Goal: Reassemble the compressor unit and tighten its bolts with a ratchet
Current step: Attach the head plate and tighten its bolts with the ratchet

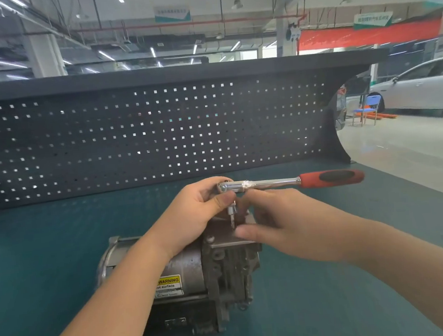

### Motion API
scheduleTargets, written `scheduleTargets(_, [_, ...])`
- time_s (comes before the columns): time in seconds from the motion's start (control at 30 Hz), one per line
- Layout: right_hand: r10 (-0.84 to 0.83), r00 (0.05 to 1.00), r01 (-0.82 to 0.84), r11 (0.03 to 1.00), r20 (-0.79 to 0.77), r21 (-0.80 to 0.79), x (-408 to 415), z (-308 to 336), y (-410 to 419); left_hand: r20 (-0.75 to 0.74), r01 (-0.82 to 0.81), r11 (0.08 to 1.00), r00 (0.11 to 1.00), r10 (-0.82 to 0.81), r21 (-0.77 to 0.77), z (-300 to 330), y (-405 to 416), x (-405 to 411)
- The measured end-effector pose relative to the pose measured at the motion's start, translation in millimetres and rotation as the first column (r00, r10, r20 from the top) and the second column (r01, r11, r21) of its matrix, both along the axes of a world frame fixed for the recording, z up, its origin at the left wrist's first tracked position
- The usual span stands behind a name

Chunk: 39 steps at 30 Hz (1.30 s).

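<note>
Compressor unit, "WARNING" label

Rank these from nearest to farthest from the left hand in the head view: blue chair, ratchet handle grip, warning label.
From the left hand:
1. Warning label, just below, on the compressor body.
2. Ratchet handle grip, out to the right.
3. Blue chair, far right, on the shop floor.

Two hands are in view, the left hand and the right hand, together with one ratchet and one compressor unit bearing one yellow warning label. There is one green surface backed by one dark perforated panel. Beyond it stand one white car and one blue chair, with two hanging signs, one at the centre and another at the right.
</note>
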State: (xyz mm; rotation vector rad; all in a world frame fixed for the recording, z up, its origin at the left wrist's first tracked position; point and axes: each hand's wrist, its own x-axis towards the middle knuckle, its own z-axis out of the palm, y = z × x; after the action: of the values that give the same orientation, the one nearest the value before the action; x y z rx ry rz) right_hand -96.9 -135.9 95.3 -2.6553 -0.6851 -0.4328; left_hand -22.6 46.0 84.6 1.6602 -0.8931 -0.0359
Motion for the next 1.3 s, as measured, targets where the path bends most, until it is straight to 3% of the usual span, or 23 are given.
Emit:
scheduleTargets(0.07, [0.055,0.996,-0.053,0.998,-0.066,0.035,0,6,-6,-0.044,0.015,1.000,0.999,-0.016,-0.023,0,-1,-1])
scheduleTargets(0.13, [0.081,0.993,-0.087,0.994,-0.087,-0.065,-1,11,-8,-0.057,0.025,0.999,0.998,-0.027,-0.034,-1,-2,-2])
scheduleTargets(0.17, [0.089,0.994,-0.097,0.982,-0.059,-0.165,-1,11,-6,-0.046,0.020,0.999,0.999,-0.021,-0.040,-1,-2,-3])
scheduleTargets(0.23, [0.127,0.976,-0.034,0.894,0.180,-0.447,1,10,0,-0.003,-0.002,0.999,1.000,0.002,-0.049,0,-2,-4])
scheduleTargets(0.33, [0.084,0.958,0.096,0.808,0.275,-0.582,-4,18,9,0.030,-0.011,0.999,0.999,0.012,-0.044,-1,-3,-5])
scheduleTargets(0.53, [0.151,0.974,-0.044,0.853,0.167,-0.520,0,12,-7,0.016,-0.001,0.999,1.000,0.002,-0.042,-2,-5,-6])
scheduleTargets(0.73, [0.022,0.972,0.114,0.828,0.236,-0.549,3,10,-3,0.066,-0.081,0.997,0.995,0.081,-0.005,-1,-6,-9])
scheduleTargets(0.93, [0.042,0.993,0.027,0.839,0.114,-0.544,2,12,-2,0.069,-0.117,0.993,0.991,0.117,-0.006,-1,-7,-12])
scheduleTargets(1.13, [-0.075,0.994,0.108,0.819,0.082,-0.564,3,16,3,0.063,-0.126,0.992,0.990,0.125,-0.001,-1,-6,-12])
scheduleTargets(1.3, [-0.046,0.995,0.082,0.856,0.083,-0.511,-2,10,0,0.062,-0.121,0.993,0.991,0.122,-0.011,-1,-6,-11])
